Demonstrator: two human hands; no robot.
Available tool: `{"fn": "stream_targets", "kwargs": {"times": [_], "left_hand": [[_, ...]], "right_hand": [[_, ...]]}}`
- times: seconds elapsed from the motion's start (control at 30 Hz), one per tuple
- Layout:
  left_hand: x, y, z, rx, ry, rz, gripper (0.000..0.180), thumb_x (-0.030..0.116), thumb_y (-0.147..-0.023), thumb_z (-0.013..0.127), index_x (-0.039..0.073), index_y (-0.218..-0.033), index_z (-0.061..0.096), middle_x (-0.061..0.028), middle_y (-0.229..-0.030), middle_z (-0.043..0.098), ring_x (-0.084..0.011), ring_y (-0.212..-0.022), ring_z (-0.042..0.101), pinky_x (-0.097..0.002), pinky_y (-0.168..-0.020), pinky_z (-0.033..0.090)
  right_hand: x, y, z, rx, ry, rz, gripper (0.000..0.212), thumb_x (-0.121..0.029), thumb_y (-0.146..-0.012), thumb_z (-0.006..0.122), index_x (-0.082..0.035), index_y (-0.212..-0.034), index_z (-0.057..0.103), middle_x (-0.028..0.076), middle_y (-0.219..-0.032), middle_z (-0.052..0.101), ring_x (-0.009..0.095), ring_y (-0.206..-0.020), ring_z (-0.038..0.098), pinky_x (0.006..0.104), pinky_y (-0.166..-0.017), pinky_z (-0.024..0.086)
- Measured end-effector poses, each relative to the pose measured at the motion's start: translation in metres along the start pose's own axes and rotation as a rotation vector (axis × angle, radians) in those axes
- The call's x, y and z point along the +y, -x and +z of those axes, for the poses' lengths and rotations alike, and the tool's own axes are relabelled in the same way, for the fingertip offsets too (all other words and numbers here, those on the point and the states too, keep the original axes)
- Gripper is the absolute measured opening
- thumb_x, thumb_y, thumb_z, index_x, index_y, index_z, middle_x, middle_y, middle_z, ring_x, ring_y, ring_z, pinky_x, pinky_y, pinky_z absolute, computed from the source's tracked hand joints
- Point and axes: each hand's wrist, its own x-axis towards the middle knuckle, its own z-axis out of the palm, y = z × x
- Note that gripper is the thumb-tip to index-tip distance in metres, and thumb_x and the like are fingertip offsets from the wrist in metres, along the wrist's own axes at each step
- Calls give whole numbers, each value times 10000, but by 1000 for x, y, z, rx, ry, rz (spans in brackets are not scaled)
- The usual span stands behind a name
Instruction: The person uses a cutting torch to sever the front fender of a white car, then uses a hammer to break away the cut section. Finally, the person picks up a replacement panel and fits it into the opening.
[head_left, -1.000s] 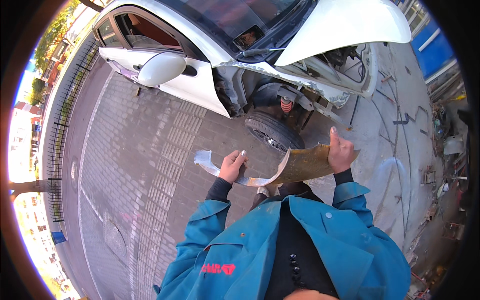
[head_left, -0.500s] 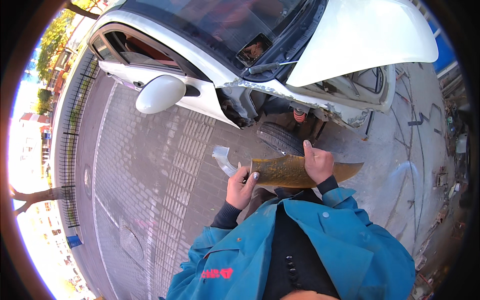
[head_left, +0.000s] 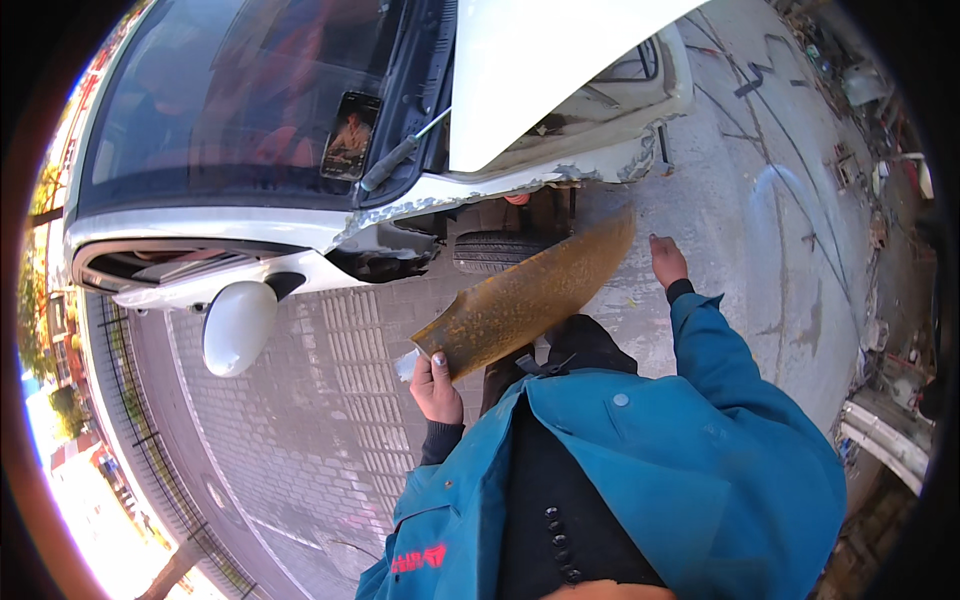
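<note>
My left hand (head_left: 436, 391) grips the near left end of a curved, rust-brown panel (head_left: 530, 295), with the thumb on its face. The panel slants up to the right, in front of the wheel opening of a white car (head_left: 290, 233). A pale silvery piece (head_left: 406, 365) shows at the panel's left end, beside my fingers. My right hand (head_left: 669, 263) is off the panel, to the right of its far end, with nothing visible in it. Its thumb stands out and its other fingers are loosely bent.
Beyond the panel is a tyre (head_left: 500, 250) under the car's cut, rough body edge. The white hood (head_left: 550, 70) stands raised. A screwdriver (head_left: 392, 162) and a phone (head_left: 350, 136) lie by the windshield. The side mirror (head_left: 240, 328) juts out left. Scrap (head_left: 875, 205) lines the right edge.
My right hand has let go of the panel and moved right. The panel, still in my left hand, now tilts with its far end raised. The view has turned, so the car sits further left.
</note>
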Motion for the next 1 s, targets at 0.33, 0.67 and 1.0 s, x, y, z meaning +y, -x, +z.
{"fn": "stream_targets", "kwargs": {"times": [0.33,0.67,1.0], "left_hand": [[-15,-8,-30,-97,59,-81,470,354,-1172,575,-76,-1328,683,-72,-1185,748,-122,-1081,620,-298,-977,496],[-31,-19,-55,-8,57,-103,446,351,-1183,546,-71,-1231,680,-63,-1144,717,-127,-1060,609,-305,-983,489],[-34,-87,-91,-1,-102,7,496,400,-1192,509,-62,-1145,685,-40,-1031,703,-104,-960,581,-288,-892,487]], "right_hand": [[83,-88,108,-157,-125,38,575,-417,-1164,410,-1,-1538,544,265,-1581,542,434,-1488,470,465,-1230,380],[93,-127,128,-195,295,-71,450,-347,-1167,427,-210,-1586,519,300,-1361,624,507,-1241,615,549,-1043,509],[55,-3,71,30,-584,323,690,-648,-1042,640,31,-1039,759,145,-926,716,265,-980,670,425,-878,503]]}}
